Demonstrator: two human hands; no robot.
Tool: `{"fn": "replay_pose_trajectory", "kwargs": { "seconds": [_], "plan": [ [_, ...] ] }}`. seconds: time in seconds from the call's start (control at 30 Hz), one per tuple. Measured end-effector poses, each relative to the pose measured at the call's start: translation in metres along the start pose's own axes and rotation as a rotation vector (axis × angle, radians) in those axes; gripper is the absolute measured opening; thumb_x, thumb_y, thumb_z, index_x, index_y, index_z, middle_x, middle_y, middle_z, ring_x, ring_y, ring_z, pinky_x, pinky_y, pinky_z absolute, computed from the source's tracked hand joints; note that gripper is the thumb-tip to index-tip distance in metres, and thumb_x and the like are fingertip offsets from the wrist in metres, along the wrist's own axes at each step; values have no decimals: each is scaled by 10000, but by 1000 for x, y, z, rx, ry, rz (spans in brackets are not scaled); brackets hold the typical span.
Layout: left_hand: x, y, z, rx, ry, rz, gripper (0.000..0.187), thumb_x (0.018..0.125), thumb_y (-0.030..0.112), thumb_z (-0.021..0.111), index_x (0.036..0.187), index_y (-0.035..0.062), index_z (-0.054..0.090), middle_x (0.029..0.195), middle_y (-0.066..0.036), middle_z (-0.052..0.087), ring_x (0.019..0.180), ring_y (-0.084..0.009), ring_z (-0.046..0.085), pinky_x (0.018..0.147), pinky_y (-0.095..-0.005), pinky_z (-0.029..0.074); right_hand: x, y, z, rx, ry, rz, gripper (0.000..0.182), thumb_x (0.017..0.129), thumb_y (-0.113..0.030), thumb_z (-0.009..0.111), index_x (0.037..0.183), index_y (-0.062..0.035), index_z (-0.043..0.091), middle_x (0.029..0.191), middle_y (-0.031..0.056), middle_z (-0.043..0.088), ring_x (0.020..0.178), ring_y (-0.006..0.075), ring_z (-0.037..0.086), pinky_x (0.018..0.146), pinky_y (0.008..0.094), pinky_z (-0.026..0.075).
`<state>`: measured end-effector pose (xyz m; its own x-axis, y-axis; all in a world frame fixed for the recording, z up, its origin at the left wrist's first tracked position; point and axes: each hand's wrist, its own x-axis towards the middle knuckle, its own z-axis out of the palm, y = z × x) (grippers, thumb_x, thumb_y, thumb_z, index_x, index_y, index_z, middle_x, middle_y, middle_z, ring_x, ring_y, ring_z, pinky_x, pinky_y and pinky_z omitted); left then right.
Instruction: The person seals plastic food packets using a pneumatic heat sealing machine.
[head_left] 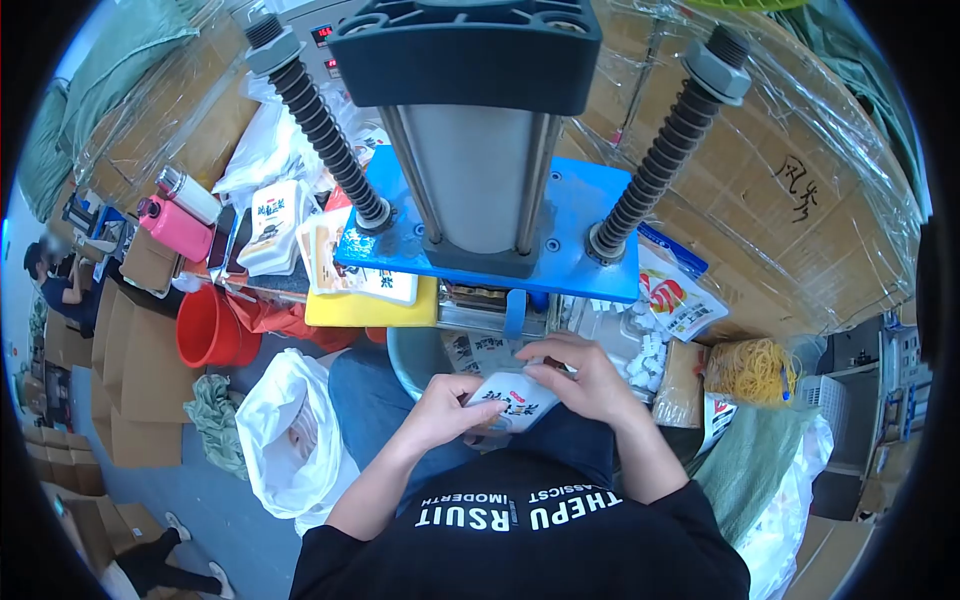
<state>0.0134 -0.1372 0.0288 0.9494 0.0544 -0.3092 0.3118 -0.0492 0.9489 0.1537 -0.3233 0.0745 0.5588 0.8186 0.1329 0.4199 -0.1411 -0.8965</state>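
Above my lap, my left hand (440, 412) grips a white printed packet (516, 396) by its left side, with the thumb across its front. My right hand (592, 382) is closed at the packet's upper right corner, thumb and fingers pinching near the edge. Dark lettering and a small red mark show on the packet. Just beyond it stands a press with a blue plate (580, 215). Beneath the plate, behind my hands, another printed sheet (482, 350) lies over a pale bucket (403, 360).
Stacks of printed packets (272, 228) lie left of the press, near a yellow block (372, 306). A red bucket (212, 328) and a white sack (285, 440) stand on the left. Rubber bands (750, 372) and large cartons (790, 200) are at right. Other people are at far left.
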Motion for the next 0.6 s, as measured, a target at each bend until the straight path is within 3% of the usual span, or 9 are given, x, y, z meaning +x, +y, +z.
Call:
{"fn": "replay_pose_trajectory", "kwargs": {
  "seconds": [0.03,0.07,0.17,0.23,0.33,0.4,0.47,0.57,0.6],
  "plan": [
    [0,-4,0,-168,-38,-68,259,832,130,750,1026,-35,701,945,-93,711,839,-114,656,751,-251,529,-4,7,9,1,67,-37,274,859,-84,663,1127,-29,635,935,117,660,773,195,617,701,316,504],
    [-1,-3,1,-172,-30,-69,259,832,130,750,1026,-35,701,945,-93,711,839,-114,656,751,-251,529,-8,13,18,3,58,-40,274,859,-84,663,1127,-29,635,935,117,660,773,195,617,701,316,504],
    [1,1,0,-275,13,-106,229,831,101,737,1002,-47,703,913,-97,715,805,-118,661,732,-255,531,-13,23,32,402,123,241,538,882,-27,632,1380,-34,430,1009,68,632,807,67,568,684,211,473],
    [14,-2,-5,-307,91,-87,206,842,67,715,1006,-57,698,924,-108,715,809,-127,668,739,-268,542,-14,24,16,308,197,268,526,883,-23,624,1376,-39,441,983,62,633,760,74,574,656,209,477],
    [42,-7,-16,-461,185,-106,209,855,49,694,1025,-72,677,951,-133,710,802,-159,681,733,-299,557,-23,34,-20,3,290,163,284,891,-37,617,1174,-14,616,971,49,642,718,65,577,587,209,465],
    [59,-9,-19,-525,218,-104,200,854,36,690,1020,-74,673,959,-138,710,802,-174,687,731,-308,561,-30,25,-34,16,323,281,218,859,-39,647,1075,-11,661,964,39,636,715,77,578,595,218,451],
    [67,-8,-20,-550,286,-136,203,853,42,694,1016,-78,672,953,-138,710,805,-180,690,721,-312,565,-37,16,-38,-288,297,237,182,842,-57,657,1023,-50,666,991,101,640,739,236,640,655,330,505],
    [67,-10,-17,-553,302,-121,191,858,49,692,1004,-73,678,939,-126,710,780,-165,681,706,-292,556,-45,61,-14,-529,321,196,196,792,-24,668,987,-23,645,939,121,600,743,293,625,649,352,494],
    [68,-10,-21,-548,311,-120,191,858,49,692,1004,-73,678,939,-126,710,780,-165,681,706,-292,556,-44,64,-12,-524,375,173,156,801,-13,658,954,-18,626,928,155,587,779,356,615,683,396,502]
  ]
}}
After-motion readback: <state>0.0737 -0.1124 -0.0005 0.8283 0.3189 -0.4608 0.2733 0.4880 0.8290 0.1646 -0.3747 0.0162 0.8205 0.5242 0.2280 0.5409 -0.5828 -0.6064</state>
